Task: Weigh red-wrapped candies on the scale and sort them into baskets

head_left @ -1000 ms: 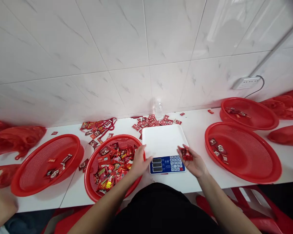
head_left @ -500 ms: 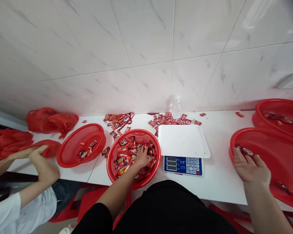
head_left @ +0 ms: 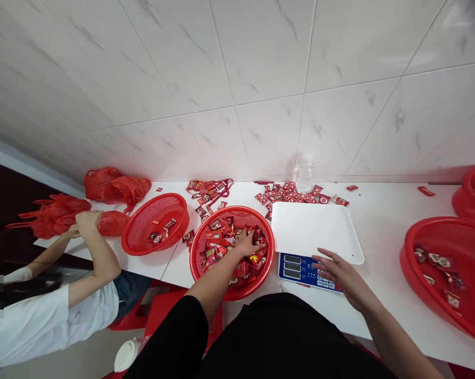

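Observation:
My left hand [head_left: 248,245] rests palm down, fingers spread, on the small wrapped snack packets [head_left: 217,239] that fill the round red plastic basket [head_left: 271,247] in front of me. Some of its fingertips are partly hidden among the packets. Over the front of the digital scale [head_left: 292,267], my right hand [head_left: 346,278] hovers with fingers apart and nothing in it, covering part of the keypad. The scale's white tray [head_left: 316,231] is just beyond that hand.
Loose red packets [head_left: 290,193] and a clear plastic jar [head_left: 305,176] lie along the wall. Red baskets stand left [head_left: 178,205] and right [head_left: 408,247], with a few packets inside. A co-worker's hands [head_left: 88,218] handle red plastic bags [head_left: 59,213] at left.
My right hand has moved left from the right-hand basket to above the scale; packets now lie inside that basket. My left hand stays in its basket. The view has shifted left.

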`<action>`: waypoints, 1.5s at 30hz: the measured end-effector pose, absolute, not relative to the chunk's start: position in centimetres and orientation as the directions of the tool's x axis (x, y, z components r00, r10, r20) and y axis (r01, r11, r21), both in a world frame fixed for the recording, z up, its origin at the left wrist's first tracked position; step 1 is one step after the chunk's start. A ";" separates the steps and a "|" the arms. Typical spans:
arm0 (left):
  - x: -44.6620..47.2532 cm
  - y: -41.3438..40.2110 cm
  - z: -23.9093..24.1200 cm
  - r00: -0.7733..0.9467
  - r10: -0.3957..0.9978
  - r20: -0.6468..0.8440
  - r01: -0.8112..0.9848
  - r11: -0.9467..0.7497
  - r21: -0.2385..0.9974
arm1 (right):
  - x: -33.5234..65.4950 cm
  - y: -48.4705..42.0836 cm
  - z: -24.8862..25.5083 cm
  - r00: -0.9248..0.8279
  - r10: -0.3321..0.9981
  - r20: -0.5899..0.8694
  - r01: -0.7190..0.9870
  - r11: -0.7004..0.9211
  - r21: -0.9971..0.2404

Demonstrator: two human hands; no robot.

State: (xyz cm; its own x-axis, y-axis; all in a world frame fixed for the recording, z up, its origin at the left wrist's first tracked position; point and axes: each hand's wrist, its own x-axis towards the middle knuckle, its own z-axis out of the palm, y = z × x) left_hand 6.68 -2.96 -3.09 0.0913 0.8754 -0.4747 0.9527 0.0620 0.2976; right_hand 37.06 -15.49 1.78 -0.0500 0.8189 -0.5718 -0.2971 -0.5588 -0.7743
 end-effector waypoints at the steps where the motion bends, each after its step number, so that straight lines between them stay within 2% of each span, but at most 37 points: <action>1: 6.7 -3.1 -3.0 0.108 0.878 -0.466 0.950 0.048 0.310 | 36.6 -15.7 1.9 -0.076 0.818 -0.570 -0.229 -0.571 -0.788; 4: 6.7 -3.7 -3.0 0.159 0.893 -0.420 0.936 0.000 0.353 | 35.8 -16.1 1.7 -0.119 0.806 -0.580 -0.144 -0.592 -0.793; 9: 6.4 -4.9 -3.2 0.243 0.929 -0.278 0.902 -0.112 0.417 | 35.3 -16.3 0.8 -0.060 0.802 -0.594 -0.133 -0.596 -0.792; 12: 6.0 -5.0 -2.8 0.255 0.937 -0.240 0.880 -0.121 0.460 | 35.4 -16.3 0.8 -0.037 0.811 -0.583 -0.134 -0.582 -0.802; 17: 4.6 -3.8 -1.7 0.149 0.933 -0.327 0.871 0.032 0.490 | 36.1 -16.1 1.1 -0.091 0.800 -0.593 -0.123 -0.600 -0.790; 19: 4.0 -3.0 -1.5 0.110 0.933 -0.344 0.896 0.057 0.440 | 36.1 -16.1 1.1 -0.095 0.801 -0.591 -0.128 -0.599 -0.791; 23: 3.7 -1.4 -2.1 0.127 0.946 -0.300 0.946 -0.025 0.323 | 35.4 -16.1 0.7 -0.039 0.809 -0.586 -0.129 -0.586 -0.800; 28: 4.5 0.8 -3.7 0.085 0.879 -0.469 0.960 0.054 0.275 | 35.0 -15.9 1.1 -0.091 0.797 -0.597 -0.097 -0.604 -0.791; 33: 5.1 2.2 -4.6 0.132 0.833 -0.537 0.939 0.067 0.336 | 35.3 -15.8 1.5 -0.124 0.778 -0.616 -0.053 -0.625 -0.779; 40: 4.4 2.8 -4.9 0.117 0.839 -0.532 0.949 0.064 0.308 | 35.1 -15.6 0.8 -0.158 0.775 -0.612 0.005 -0.619 -0.785; 45: 4.6 3.0 -4.1 0.118 0.851 -0.512 0.923 0.097 0.373 | 34.9 -15.5 0.7 -0.181 0.782 -0.596 0.015 -0.604 -0.797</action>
State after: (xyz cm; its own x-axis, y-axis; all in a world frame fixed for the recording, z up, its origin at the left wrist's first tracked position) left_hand 4.56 2.96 -4.11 0.1179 0.8506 -0.5124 0.9226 0.0971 0.3734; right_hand 34.91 -15.48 0.69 -0.1814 0.7821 -0.5962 0.0149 -0.6040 -0.7968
